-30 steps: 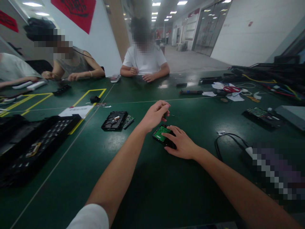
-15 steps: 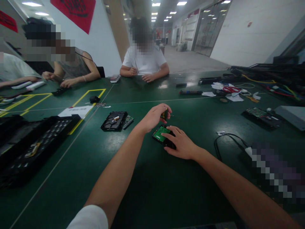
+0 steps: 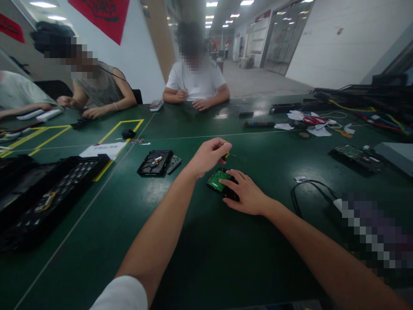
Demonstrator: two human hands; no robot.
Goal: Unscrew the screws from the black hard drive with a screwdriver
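My left hand (image 3: pixel 211 156) is closed around a small yellow-and-black screwdriver (image 3: pixel 226 151), most of it hidden by the fingers. It hovers just beyond a hard drive (image 3: pixel 219 180) that lies on the table with its green circuit board facing up. My right hand (image 3: pixel 245 191) grips the drive from the right, fingers across its top and thumb along the near side. A few tiny screws (image 3: pixel 235 156) lie beyond the drive. Left of my arms sits another black hard drive (image 3: pixel 155 162), with a loose circuit board (image 3: pixel 174 164) beside it.
A black tray (image 3: pixel 51 198) takes up the left side. On the right are a third drive (image 3: pixel 356 158), a grey box (image 3: pixel 395 157) and a black cable (image 3: pixel 295 193). Scraps and cables (image 3: pixel 318 120) lie farther back. Several people sit across the green table (image 3: pixel 180 262).
My left hand has turned slightly, its fingers drawn closer around the screwdriver. My right hand stays on the hard drive, which has not visibly moved.
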